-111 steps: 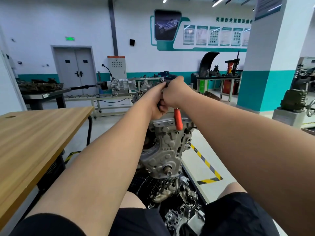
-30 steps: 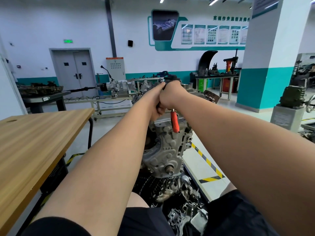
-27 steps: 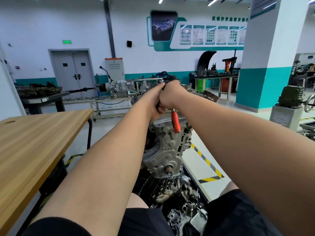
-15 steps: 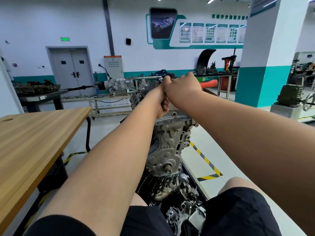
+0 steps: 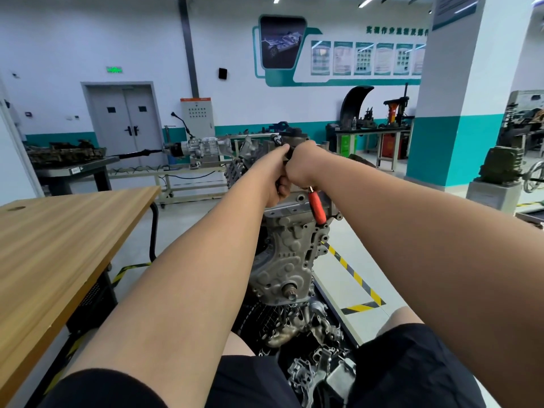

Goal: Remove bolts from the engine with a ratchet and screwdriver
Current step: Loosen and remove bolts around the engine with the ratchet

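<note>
Workshop floor, engine block (image 5: 290,254) upright: at its top the right hand (image 5: 304,166) clenches the ratchet (image 5: 317,209), red handle hanging toward the person; left hand (image 5: 275,179) curls against it, hold hidden.

engine (image 5: 290,257): rough cast metal | table (image 5: 53,240): smooth wood grain | ratchet handle (image 5: 317,208): red plastic

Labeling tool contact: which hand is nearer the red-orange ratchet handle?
Right. The ratchet handle sticks out directly under the fist of the right hand, which grips it. The left hand presses against the right hand, up and left of the handle.
</note>
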Motion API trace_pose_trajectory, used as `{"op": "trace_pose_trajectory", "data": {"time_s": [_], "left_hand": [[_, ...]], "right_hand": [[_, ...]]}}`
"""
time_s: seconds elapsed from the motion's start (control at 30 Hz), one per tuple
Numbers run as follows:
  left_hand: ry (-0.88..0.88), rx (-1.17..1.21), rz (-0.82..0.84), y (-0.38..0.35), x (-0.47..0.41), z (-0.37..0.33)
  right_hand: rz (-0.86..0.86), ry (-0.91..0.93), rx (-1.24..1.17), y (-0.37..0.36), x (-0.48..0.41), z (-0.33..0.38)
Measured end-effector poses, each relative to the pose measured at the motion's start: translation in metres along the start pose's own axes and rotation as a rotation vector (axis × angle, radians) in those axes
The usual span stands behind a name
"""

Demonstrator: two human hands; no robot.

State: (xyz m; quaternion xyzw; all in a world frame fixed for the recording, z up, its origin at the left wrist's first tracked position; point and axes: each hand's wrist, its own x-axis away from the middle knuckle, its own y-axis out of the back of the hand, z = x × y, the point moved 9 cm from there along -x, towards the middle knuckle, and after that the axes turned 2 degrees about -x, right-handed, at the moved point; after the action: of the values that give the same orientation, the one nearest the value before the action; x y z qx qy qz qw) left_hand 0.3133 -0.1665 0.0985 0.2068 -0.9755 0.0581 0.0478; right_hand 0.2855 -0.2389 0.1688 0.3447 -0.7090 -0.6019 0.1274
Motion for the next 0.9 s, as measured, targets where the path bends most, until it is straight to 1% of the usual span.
{"op": "trace_pose_trajectory", "data": {"time_s": [0.07,0.1,0.13,0.2,0.23,0.27,0.3,0.37,0.4,0.47,0.57,0.73,0.83,0.9], "left_hand": [[0.007,0.005,0.002,0.001,0.001,0.001],[0.007,0.009,-0.002,0.002,0.001,0.001],[0.004,0.011,-0.008,0.002,0.001,0.001],[0.007,0.012,-0.017,0.001,-0.001,0.003],[0.011,0.015,-0.019,0.0,-0.002,0.003],[0.015,0.019,-0.019,-0.001,-0.003,0.004],[0.019,0.023,-0.017,-0.002,-0.003,0.005],[0.02,0.02,-0.009,-0.004,-0.003,0.005],[0.015,0.011,-0.006,-0.004,-0.004,0.005],[0.002,0.003,0.0,-0.006,-0.005,0.005],[-0.023,0.072,0.027,-0.013,-0.006,0.006],[-0.052,0.127,0.093,-0.019,-0.004,0.001],[-0.068,0.222,0.099,-0.019,-0.004,-0.004],[-0.08,0.279,0.076,-0.018,-0.004,-0.008]], "right_hand": [[0.015,0.064,0.127,-0.003,0.001,0.005],[-0.002,0.067,0.19,-0.004,0.001,0.005],[-0.03,0.097,0.174,-0.006,0.0,0.007],[0.06,0.108,0.183,-0.014,0.001,0.011],[0.101,0.09,0.237,-0.021,0.002,0.009],[0.081,0.096,0.285,-0.024,0.0,0.008],[0.032,0.079,0.224,-0.023,-0.002,0.004],[-0.056,-0.014,0.123,-0.022,0.0,-0.008],[-0.113,-0.038,0.104,-0.02,-0.001,-0.01],[-0.17,-0.084,0.148,-0.016,-0.002,-0.016],[-0.204,-0.094,0.17,-0.006,-0.001,-0.014],[-0.292,-0.068,0.155,0.004,-0.005,-0.021],[-0.329,-0.097,-0.026,0.011,-0.001,-0.031],[-0.351,-0.138,-0.209,0.009,0.001,-0.037]]}}
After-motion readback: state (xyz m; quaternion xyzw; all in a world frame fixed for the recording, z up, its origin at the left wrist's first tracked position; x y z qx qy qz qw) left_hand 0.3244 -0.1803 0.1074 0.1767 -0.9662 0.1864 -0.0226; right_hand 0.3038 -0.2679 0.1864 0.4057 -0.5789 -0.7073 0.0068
